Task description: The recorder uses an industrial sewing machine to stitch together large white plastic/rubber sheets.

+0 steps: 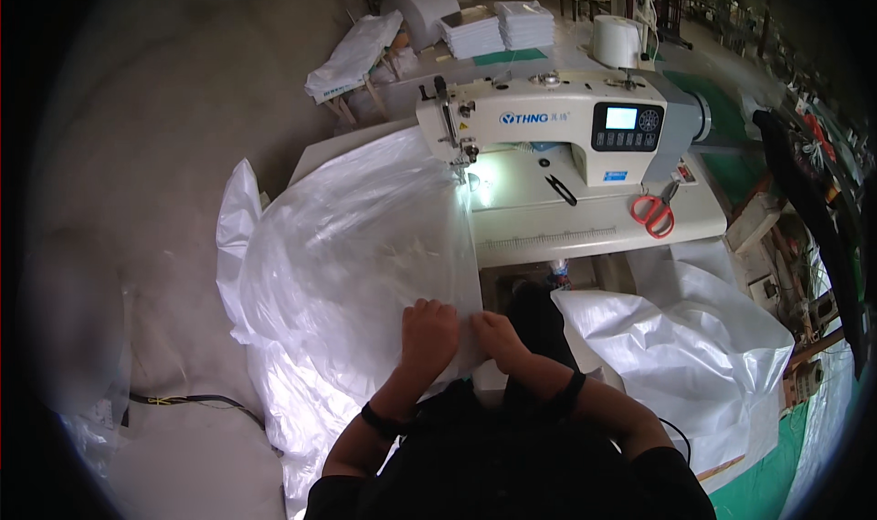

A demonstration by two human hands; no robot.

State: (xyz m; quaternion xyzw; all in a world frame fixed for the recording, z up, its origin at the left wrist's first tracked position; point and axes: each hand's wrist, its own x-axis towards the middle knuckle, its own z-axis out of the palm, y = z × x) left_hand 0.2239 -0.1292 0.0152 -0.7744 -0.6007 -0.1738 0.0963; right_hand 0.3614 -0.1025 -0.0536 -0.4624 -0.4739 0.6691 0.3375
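A large sheet of translucent white plastic (347, 237) spreads over the left of the table and hangs toward the floor. Its right edge runs from under the needle area of a white sewing machine (539, 118) down to my hands. My left hand (430, 335) is closed on the sheet near that edge, fingers curled. Close beside it, my right hand (500, 339) pinches the edge itself. The machine's lamp lights the needle area. Red-handled scissors (653, 214) and small black thread snips (561, 189) lie on the machine bed, right of the needle.
More white sheeting (681, 337) is heaped at my right. Stacked white packs (525, 25), a big white roll (422, 15) and a thread cone (617, 42) stand behind the machine. A black cable (196, 398) crosses the floor at left.
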